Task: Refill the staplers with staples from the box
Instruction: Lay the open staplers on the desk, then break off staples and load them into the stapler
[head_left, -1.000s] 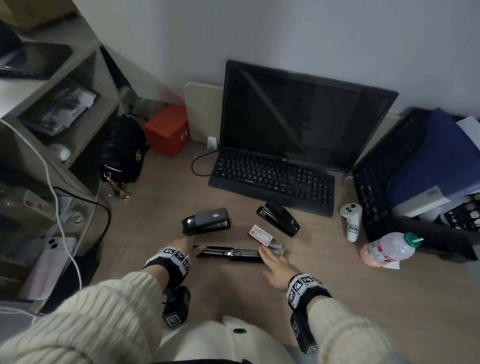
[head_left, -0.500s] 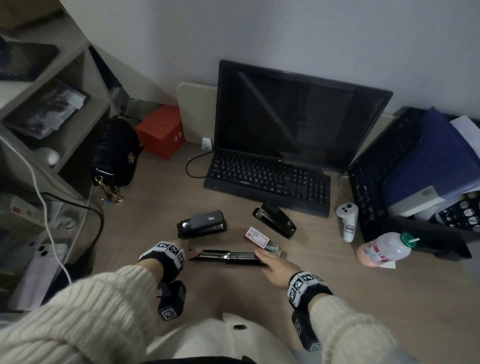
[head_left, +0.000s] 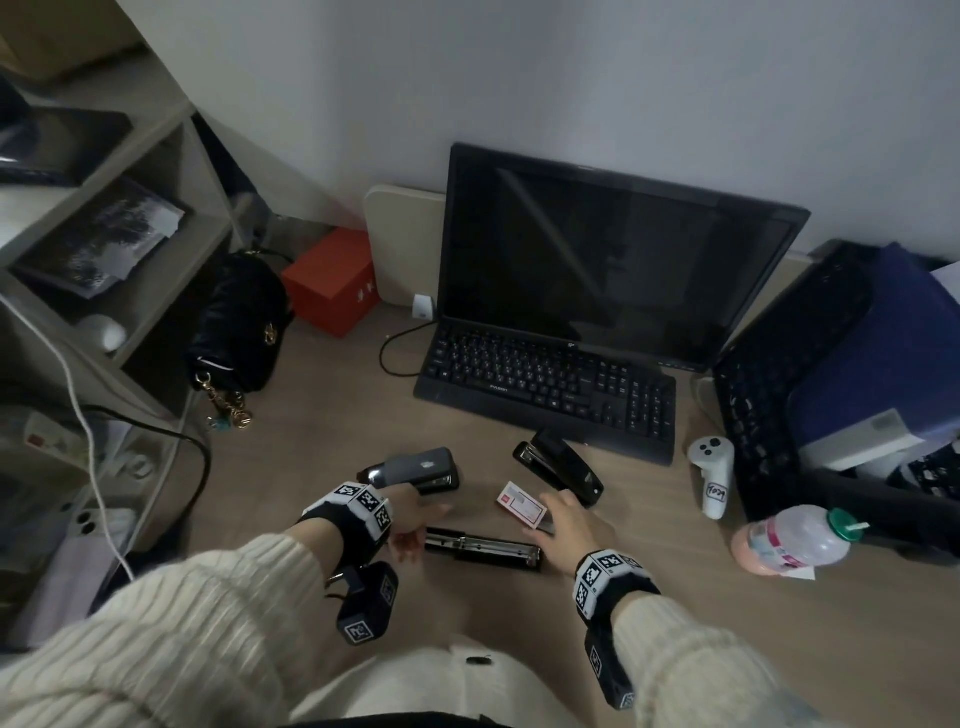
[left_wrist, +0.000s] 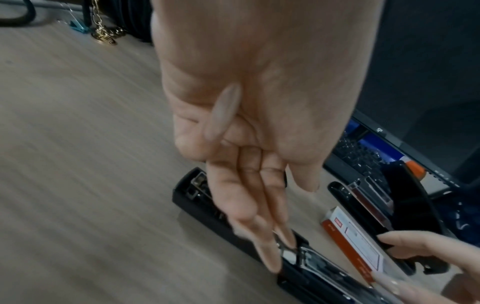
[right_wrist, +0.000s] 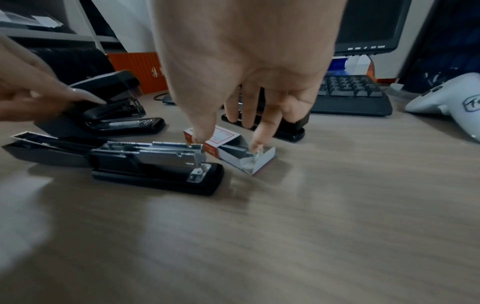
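Observation:
A black stapler (head_left: 483, 548) (right_wrist: 155, 164) lies swung open flat on the wooden desk, its metal staple channel facing up. My left hand (head_left: 415, 519) (left_wrist: 288, 226) hovers over its left end with straight fingers and holds nothing. Just beyond that hand sits a grey-topped stapler (head_left: 415, 467) (right_wrist: 111, 115). My right hand (head_left: 558, 519) (right_wrist: 228, 144) pinches the small red-and-white staple box (head_left: 519, 503) (left_wrist: 361, 242) (right_wrist: 244, 160), thumb on its sleeve and forefinger in its open end. A third, black stapler (head_left: 563, 470) (right_wrist: 288, 131) lies shut behind the box.
A keyboard (head_left: 550, 384) and monitor (head_left: 613, 260) stand behind the staplers. To the right are a white controller (head_left: 714, 478), a bottle (head_left: 795, 540) lying down and a black crate (head_left: 779, 389). A black bag (head_left: 241, 322), red box (head_left: 332, 280) and shelves (head_left: 130, 260) stand left.
My right hand left the open stapler's right end and went up to the staple box. My left hand lifted off the stapler's left end toward the grey-topped stapler.

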